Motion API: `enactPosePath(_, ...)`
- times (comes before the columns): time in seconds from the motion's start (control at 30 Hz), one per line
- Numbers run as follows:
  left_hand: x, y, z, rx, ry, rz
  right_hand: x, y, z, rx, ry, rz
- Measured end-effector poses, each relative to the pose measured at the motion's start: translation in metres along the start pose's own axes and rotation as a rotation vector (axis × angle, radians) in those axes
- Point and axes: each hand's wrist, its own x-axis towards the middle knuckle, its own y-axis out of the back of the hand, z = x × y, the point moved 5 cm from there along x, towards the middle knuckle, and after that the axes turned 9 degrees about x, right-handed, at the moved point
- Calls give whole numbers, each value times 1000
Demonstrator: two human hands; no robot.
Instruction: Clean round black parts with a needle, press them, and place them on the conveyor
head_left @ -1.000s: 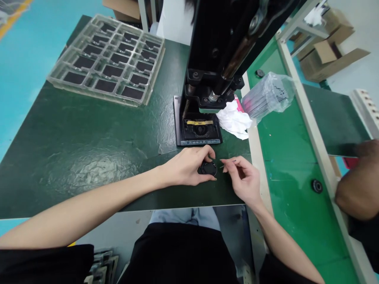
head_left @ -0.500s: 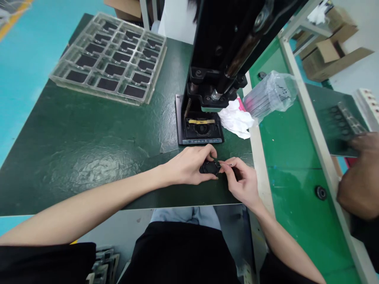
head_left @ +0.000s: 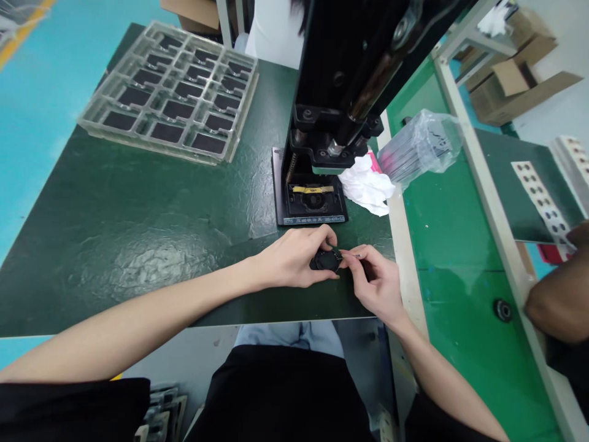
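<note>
Co-worker's hand (head_left: 559, 301), right of the press (head_left: 310, 205), now has a white dotted strip (head_left: 540, 199) at its fingers. Since the first frame, the person's hands have closed together just in front of the press. Left hand (head_left: 294, 258): grip curled shut around a black disc (head_left: 326, 261). Right hand (head_left: 380, 285): grip pinched closed on a thin pin (head_left: 354, 255) at the disc's edge; pin tip too small to read.

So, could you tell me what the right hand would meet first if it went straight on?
The round black part held in the left hand; the right hand seems already at its edge, though depth is unclear.
</note>
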Motion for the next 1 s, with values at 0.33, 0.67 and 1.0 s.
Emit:
enactPosePath(0.33,0,1,-1,-8,-35,45,6,-9,-13,-151,121,0)
enactPosePath(0.67,1,25,1,166,-59,287,10,22,19,168,-99,480)
enactPosePath(1.0,10,64,-21,436,249,625,17,15,14,159,-118,345)
